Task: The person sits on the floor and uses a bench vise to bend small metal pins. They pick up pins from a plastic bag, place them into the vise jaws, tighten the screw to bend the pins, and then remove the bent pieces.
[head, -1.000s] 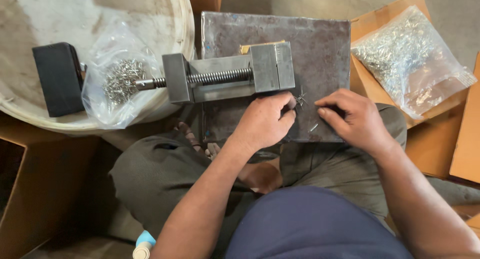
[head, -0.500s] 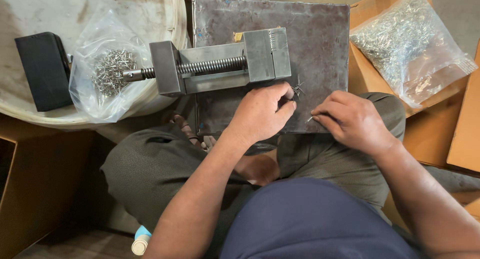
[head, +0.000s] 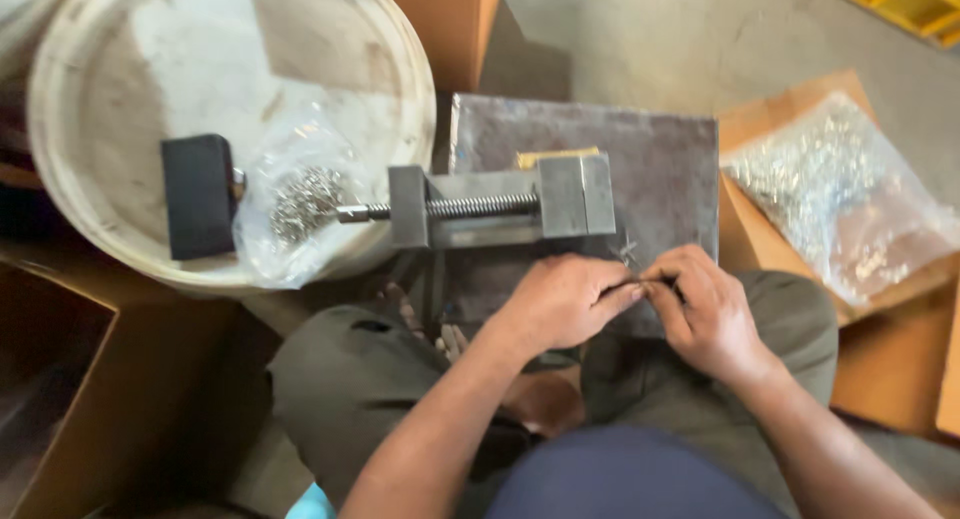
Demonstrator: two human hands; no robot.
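Near edge of the metal plate: both hands are met over a small metal part, which lies just near of the vise.
Left hand: fingertips pinched toward the part; the grip itself cannot be told.
Right hand: clenched lightly on something thin and dark, too small to identify.
Step in hand: a fine fitting of small pieces, as judged.
Next move: steady, precise fingertip alignment is called for.
Part's look: tiny, grey, spiky, partly hidden.
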